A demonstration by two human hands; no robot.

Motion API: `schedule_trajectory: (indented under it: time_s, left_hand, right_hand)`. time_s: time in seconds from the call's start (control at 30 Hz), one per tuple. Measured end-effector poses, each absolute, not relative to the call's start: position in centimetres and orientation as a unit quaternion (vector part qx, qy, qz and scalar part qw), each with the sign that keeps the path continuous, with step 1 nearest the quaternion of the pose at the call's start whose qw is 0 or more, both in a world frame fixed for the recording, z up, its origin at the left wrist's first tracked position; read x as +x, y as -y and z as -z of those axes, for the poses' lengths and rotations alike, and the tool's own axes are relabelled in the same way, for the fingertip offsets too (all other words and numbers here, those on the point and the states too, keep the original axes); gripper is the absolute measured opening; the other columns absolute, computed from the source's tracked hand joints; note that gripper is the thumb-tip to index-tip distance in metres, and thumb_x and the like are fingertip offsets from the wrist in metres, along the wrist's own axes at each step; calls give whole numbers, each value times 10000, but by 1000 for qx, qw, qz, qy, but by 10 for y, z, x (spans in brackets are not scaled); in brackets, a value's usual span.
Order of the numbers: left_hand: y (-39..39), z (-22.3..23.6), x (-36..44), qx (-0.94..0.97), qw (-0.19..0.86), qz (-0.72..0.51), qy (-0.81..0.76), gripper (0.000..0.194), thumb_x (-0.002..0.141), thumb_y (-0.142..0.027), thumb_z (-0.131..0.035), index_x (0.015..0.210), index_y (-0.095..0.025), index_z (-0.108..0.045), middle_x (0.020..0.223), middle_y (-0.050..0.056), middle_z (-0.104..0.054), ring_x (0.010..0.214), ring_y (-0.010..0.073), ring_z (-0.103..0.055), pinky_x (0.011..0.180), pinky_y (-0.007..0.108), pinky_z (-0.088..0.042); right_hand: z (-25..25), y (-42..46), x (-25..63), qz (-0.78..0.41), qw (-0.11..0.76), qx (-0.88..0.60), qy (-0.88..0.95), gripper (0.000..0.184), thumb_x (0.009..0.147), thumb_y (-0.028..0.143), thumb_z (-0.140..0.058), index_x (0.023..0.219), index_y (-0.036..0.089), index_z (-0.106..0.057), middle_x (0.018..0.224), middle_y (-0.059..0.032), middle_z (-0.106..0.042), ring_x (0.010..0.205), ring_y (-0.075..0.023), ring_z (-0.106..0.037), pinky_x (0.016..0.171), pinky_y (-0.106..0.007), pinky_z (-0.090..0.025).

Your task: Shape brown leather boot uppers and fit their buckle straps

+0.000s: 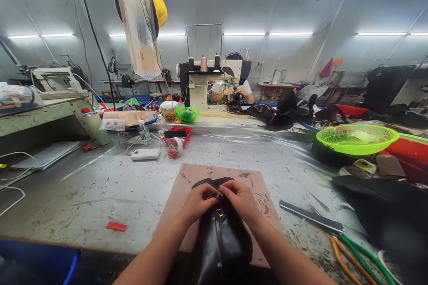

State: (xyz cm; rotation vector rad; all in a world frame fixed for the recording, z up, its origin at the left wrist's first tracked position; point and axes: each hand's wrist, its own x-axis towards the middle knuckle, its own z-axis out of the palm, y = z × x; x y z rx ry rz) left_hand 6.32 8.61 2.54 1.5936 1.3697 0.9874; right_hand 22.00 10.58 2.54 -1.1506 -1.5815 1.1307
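Note:
A glossy dark brown leather piece (219,236), seemingly a boot upper, lies over the front part of a pinkish cutting board (187,178). It has a seam down its middle and a small metal buckle (220,213). My left hand (200,202) is closed in a pinch at the leather's far part, just above the buckle. Opposite it, my right hand (238,198) pinches at the same spot, fingertips almost meeting the left ones. A thin, light strand shows between the fingers; its kind is too small to make out.
Right of the board lie a dark flat strip (310,217) and orange and green handles (354,254). A yellow-green basket (357,138) stands farther right. A power bank (146,154), bottle (144,132) and red tray (185,136) sit left. Behind, a person works at a sewing machine (199,93).

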Motion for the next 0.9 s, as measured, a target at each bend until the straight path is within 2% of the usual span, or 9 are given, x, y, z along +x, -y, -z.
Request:
schedule_trajectory:
  time_s: [0.2,0.33,0.47,0.53,0.6,0.67,0.77,0.9]
  left_hand:
    - [-88,-34,54,608,508,-352,-498,252,591,-293,-650,789,-151,-587,629,-44,-485,617,111,-442,562,224,-340]
    - [-87,-34,54,611,526,-346,-480,262,608,-315,-648,778,-168,-515,619,-60,-458,565,91,-398,513,208,-311]
    - [-85,-30,57,661,436,-349,-501,214,589,-210,-657,722,-173,-494,632,-61,-445,595,95,-395,553,213,-331]
    - [-84,-30,58,677,396,-343,-517,180,602,-182,-641,720,-175,-504,637,-53,-459,607,104,-413,568,223,-350]
    - [-82,-33,59,699,357,-343,-516,149,615,-169,-629,704,-177,-509,694,-32,-505,650,118,-456,606,240,-380]
    - [-79,-36,60,732,286,-342,-515,120,633,-175,-625,648,-176,-506,792,0,-535,735,141,-492,664,263,-397]
    - [-73,-44,64,766,166,-288,-550,165,692,-242,-608,580,-174,-507,765,16,-528,726,162,-499,648,282,-384]
    - [-66,-54,74,778,103,-202,-586,161,726,-299,-593,630,-182,-540,685,13,-539,648,167,-505,583,280,-356]
  right_hand:
    - [-28,-99,228,-466,379,-432,672,118,639,253,-635,738,190,-646,753,-28,-666,725,-190,-610,690,-317,-477]
    - [-25,-99,229,-436,360,-437,699,103,665,221,-614,758,205,-657,771,-20,-663,761,-188,-600,729,-328,-459]
    - [-25,-105,230,-424,331,-442,717,267,671,181,-607,937,202,-617,827,-23,-626,794,-183,-578,748,-331,-440]
    - [-28,-107,232,-378,294,-454,751,199,691,214,-606,889,208,-624,892,-39,-589,856,-196,-549,782,-341,-417]
    - [-34,-107,234,-321,254,-461,787,64,717,249,-593,754,205,-620,891,-47,-561,895,-212,-518,799,-350,-389]
    - [-41,-106,235,-299,230,-461,803,85,740,244,-566,668,199,-571,815,-38,-550,860,-209,-508,764,-340,-381]
    - [-46,-104,236,-334,221,-460,793,78,763,209,-519,687,201,-502,741,-12,-543,753,-179,-502,665,-303,-376]
    - [-44,-104,235,-390,234,-457,764,72,776,199,-482,707,204,-462,701,12,-541,678,-153,-492,617,-283,-363]
